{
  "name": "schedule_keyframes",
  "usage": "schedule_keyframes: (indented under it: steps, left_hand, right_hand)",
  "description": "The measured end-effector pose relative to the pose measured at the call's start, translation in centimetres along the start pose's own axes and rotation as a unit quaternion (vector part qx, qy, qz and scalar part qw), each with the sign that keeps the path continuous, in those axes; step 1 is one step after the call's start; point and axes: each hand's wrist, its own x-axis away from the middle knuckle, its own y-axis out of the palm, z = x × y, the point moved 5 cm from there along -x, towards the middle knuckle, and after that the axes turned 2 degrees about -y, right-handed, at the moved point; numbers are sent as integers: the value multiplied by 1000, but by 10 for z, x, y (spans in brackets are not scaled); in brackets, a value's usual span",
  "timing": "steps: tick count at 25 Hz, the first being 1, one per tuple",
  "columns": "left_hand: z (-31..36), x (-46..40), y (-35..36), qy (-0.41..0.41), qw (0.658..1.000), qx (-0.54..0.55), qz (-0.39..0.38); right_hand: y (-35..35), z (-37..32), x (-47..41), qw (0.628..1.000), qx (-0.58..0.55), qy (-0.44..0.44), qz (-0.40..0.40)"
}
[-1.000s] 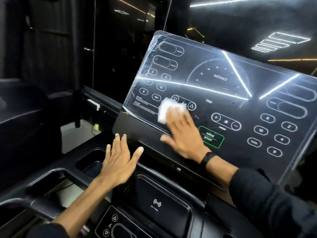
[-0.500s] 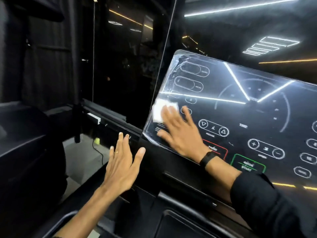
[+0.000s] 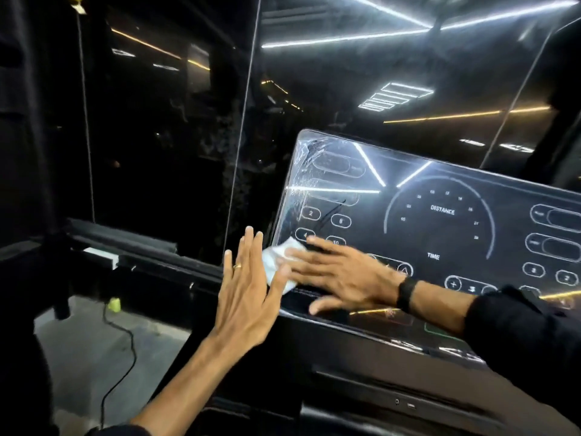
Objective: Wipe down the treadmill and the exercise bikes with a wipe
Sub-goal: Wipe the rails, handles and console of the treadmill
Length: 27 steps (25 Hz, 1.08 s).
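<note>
The treadmill's glossy black console screen fills the right half of the view, tilted, with printed buttons and a DISTANCE dial. My right hand lies flat with straight fingers on the screen's lower left corner and presses a white wipe against it. The wipe sticks out past the screen's left edge. My left hand is raised beside that edge, fingers straight and together, a ring on one finger, holding nothing; it overlaps part of the wipe.
Below the screen runs the treadmill's black console body. A dark glass wall stands behind. On the grey floor at the left lies a black cable near a yellow-green object.
My right hand has slid the wipe leftward across the screen to its lower left corner. My left hand has lifted from the console to beside the screen edge. The view has tilted up.
</note>
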Motion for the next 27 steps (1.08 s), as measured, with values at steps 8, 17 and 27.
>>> schedule_keyframes:
  steps: [8, 17, 27]
  left_hand:
    - [27, -58, -6, 68, 994, 16, 82]
    - [44, -48, 7, 128, 989, 2, 75]
    - [82, -46, 32, 183, 982, -17, 47]
  right_hand:
    - [-1, 27, -6, 996, -11, 81, -19]
    - [9, -11, 48, 993, -63, 96, -30]
    - [12, -18, 131, 992, -47, 47, -108]
